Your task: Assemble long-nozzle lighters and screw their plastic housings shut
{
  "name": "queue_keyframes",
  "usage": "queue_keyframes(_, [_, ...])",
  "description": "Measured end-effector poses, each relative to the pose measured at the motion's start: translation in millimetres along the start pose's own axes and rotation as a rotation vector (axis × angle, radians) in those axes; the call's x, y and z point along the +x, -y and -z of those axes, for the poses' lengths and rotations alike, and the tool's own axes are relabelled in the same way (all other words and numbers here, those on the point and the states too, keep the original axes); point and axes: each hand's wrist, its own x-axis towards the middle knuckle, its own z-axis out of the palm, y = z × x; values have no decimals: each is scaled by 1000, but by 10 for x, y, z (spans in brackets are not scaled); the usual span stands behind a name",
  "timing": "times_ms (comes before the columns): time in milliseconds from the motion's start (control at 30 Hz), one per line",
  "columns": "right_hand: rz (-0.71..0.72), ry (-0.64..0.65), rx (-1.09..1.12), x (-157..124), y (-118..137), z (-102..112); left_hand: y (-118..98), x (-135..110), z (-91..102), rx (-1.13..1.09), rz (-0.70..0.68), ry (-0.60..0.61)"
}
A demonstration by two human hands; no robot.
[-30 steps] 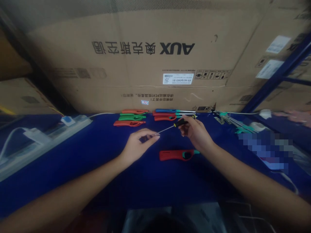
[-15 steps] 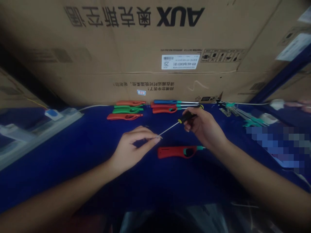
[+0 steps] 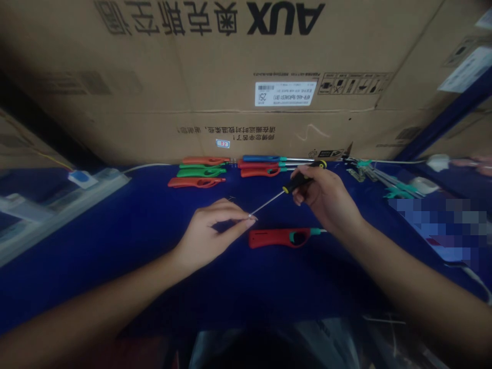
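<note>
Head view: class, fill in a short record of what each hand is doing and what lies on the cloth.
Right hand: holds screwdriver by its black-and-yellow handle
Left hand: fingertips pinched at the screwdriver's tip
Near the hands: red lighter, lying on blue cloth
Back row: coloured lighters before a cardboard box
</note>
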Motion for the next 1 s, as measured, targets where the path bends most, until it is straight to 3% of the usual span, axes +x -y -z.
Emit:
queue_keyframes(600, [19, -8, -45, -21, 4, -2, 7, -17, -23, 35, -22, 31])
queue_keyframes(833, [150, 4, -208, -64, 8, -9, 45, -64, -36, 105, -97, 86])
queue_keyframes(1000, [254, 94, -302, -212, 104, -93, 42, -88, -52, 141, -54, 145])
